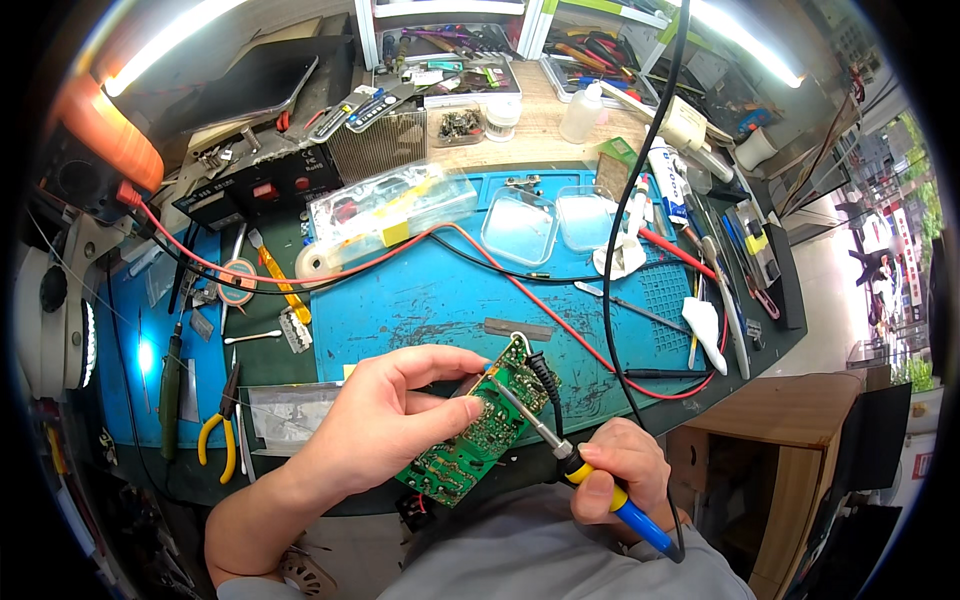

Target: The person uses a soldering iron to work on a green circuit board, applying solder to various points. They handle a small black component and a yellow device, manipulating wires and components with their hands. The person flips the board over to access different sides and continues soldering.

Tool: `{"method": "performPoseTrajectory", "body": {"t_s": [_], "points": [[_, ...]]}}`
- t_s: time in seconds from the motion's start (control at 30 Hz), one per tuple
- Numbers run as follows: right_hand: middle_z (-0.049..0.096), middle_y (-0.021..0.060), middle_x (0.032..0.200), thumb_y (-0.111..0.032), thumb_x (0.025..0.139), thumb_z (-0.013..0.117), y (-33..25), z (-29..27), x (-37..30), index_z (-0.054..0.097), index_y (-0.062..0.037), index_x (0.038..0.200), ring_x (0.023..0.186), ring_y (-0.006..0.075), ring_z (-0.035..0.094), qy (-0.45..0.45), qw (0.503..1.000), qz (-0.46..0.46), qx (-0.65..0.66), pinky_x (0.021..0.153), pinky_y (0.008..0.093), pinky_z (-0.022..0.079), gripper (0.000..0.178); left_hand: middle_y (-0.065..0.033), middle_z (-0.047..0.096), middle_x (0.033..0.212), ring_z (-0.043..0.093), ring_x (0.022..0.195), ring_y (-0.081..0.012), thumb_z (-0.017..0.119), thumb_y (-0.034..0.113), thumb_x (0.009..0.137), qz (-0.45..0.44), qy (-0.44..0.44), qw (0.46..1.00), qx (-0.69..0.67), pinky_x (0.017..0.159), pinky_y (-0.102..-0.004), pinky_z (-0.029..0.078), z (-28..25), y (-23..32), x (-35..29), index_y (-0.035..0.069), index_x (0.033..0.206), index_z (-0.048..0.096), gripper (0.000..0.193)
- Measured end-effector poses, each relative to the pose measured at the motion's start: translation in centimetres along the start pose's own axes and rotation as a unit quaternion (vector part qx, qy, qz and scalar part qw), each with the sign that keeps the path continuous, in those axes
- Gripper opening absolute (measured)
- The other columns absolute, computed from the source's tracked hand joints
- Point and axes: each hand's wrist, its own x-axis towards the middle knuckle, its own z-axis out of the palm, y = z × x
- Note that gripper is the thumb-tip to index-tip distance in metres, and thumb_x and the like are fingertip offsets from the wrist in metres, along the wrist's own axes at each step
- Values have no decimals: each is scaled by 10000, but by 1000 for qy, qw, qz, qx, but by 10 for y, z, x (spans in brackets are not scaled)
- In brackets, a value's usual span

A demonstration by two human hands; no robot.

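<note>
A green circuit board [455, 462], its soldered side facing up, is tilted at the front edge of the bench. My left hand [415, 400] is closed on the board's upper left edge, thumb on its face and a small blue part beside the fingertips. In my right hand [622, 465] is a soldering iron [625, 512] with a yellow and blue handle. Its metal tip reaches up and left to the board's top end, close to my left fingertips; whether it touches a joint I cannot tell. A black cable [548, 380] with a ribbed sleeve leaves the board's top.
A blue work mat [400, 330] covers the bench. Red and black test leads [510, 268] cross it. Yellow-handled pliers [222, 440] lie at left, clear plastic lids [518, 228] at the back. The iron's black cord [612, 260] hangs down across the view at right.
</note>
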Motion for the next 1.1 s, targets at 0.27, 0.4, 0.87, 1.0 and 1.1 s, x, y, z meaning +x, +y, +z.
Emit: {"method": "performPoseTrajectory", "body": {"t_s": [0.27,0.4,0.87,1.0,1.1], "points": [[594,33,638,-113,905,678,0,1,0,660,10,981,481,156,552,11,1000,1,2,453,278,446,146,-132,690,1206,706,1009,-165,670,-49,935,6,-4,1000,0,886,-289,588,-1,-2,1,-81,1280,600,354],[599,33,646,-117,903,682,-2,2,1,659,6,981,485,156,555,13,1000,2,1,450,280,446,147,-131,691,1204,706,1011,-165,670,-49,936,6,-5,1000,-2,887,-290,588,-1,-3,1,-78,1275,604,346],[601,31,645,-121,902,686,0,1,0,655,3,976,480,152,548,8,1000,0,2,446,283,438,148,-127,689,1208,704,1009,-164,679,-43,932,-1,-3,1000,-2,887,-289,587,-1,-1,0,-76,1276,604,354],[602,34,645,-122,905,686,0,2,-2,654,6,976,483,152,551,9,1000,1,3,448,283,440,149,-127,686,1214,702,1015,-162,682,-41,932,0,-2,1000,2,888,-289,586,-1,-2,1,-75,1276,604,355],[602,35,644,-119,904,684,0,2,0,654,7,976,484,153,554,10,1000,0,5,448,283,441,149,-127,685,1218,701,1021,-162,684,-40,931,-1,-2,1000,-2,891,-289,585,-2,-2,0,-73,1273,605,352]]}}
